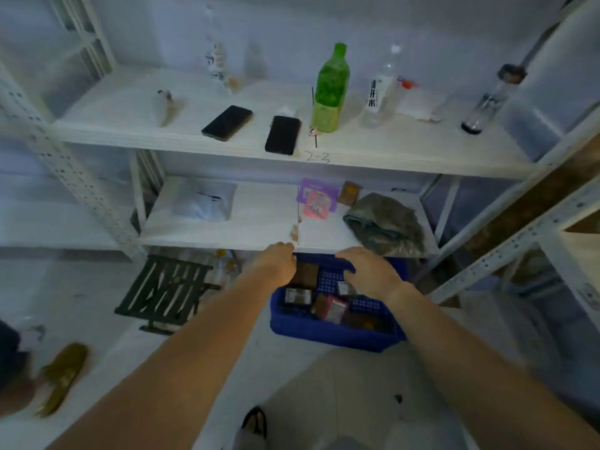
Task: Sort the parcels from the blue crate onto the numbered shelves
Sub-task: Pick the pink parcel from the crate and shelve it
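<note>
— Where is the crate relative to your hands?

— The blue crate (pixel 337 337) sits on the floor, below the front edge of the lower shelf (pixel 259 222). Both my hands are over its far half. My left hand (pixel 276 264) is at the far left corner, just beside a brown parcel (pixel 305 275) standing there. My right hand (pixel 370 271) is palm-down above the far right part.

— Is either hand holding anything?

— Not the right: its fingers stretch loosely towards the left with nothing in them. The left I cannot tell. Its fingers bend down out of sight behind the knuckles, and I can't say whether they touch the brown parcel.

— What else is in the crate?

— More parcels (pixel 334 308) lie heaped on the crate's floor between my forearms, a pink one and a couple with pale labels. The labels are too blurred to read.

— Is anything cut off?

— My hands and the shelf edge hide the crate's far rim. On the upper shelf (pixel 406 147) I can make out a handwritten "2-3" (pixel 318 156) at the front edge. The whole view is dim and soft.
</note>
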Action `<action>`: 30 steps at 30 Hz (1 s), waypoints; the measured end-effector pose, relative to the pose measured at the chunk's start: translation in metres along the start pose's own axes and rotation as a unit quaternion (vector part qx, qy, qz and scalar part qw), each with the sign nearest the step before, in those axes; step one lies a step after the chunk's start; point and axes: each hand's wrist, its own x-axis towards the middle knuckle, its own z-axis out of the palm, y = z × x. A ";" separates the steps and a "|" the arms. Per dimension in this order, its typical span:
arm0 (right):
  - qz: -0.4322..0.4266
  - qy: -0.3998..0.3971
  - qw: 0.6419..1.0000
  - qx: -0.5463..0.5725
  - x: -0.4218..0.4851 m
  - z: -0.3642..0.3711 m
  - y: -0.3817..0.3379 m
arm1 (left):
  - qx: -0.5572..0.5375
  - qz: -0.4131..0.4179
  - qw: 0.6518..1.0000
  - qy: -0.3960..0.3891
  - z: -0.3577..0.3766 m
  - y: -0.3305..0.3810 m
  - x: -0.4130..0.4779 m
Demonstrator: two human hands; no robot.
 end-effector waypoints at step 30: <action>0.373 -0.152 0.859 0.317 0.216 0.313 0.315 | -0.003 -0.078 0.970 -0.229 0.342 0.008 0.309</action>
